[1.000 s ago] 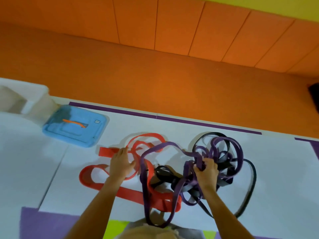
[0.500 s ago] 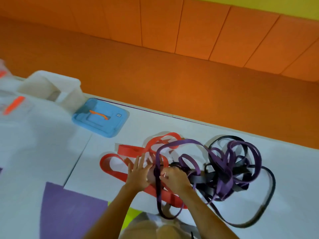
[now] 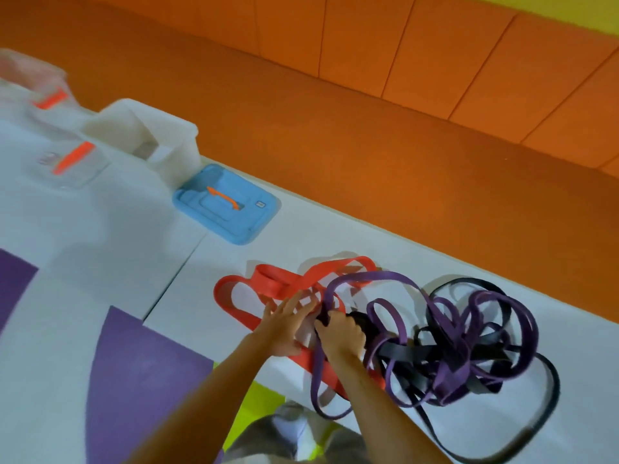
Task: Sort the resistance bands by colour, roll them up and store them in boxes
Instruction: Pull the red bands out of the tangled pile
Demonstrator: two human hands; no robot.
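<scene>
A tangle of resistance bands lies on the white floor mat (image 3: 100, 229). Red bands (image 3: 271, 283) spread to the left of the heap, purple bands (image 3: 449, 333) loop over the middle and right, and black bands (image 3: 552, 390) run under them and out to the right. My left hand (image 3: 284, 321) rests with straight fingers on the red bands. My right hand (image 3: 341, 333) is curled around a purple band right beside it. A blue box lid (image 3: 224, 204) with an orange handle lies flat behind the bands.
A white open box (image 3: 150, 135) stands left of the blue lid. Clear lids with orange handles (image 3: 72, 159) lie further left. An orange padded wall (image 3: 368, 112) runs along the mat's far edge. Purple and yellow-green mat patches (image 3: 140, 380) lie near me.
My right hand left the purple heap on the right and came over beside my left hand, taking hold of a purple band. The view swung left, bringing the white box and clear lids in.
</scene>
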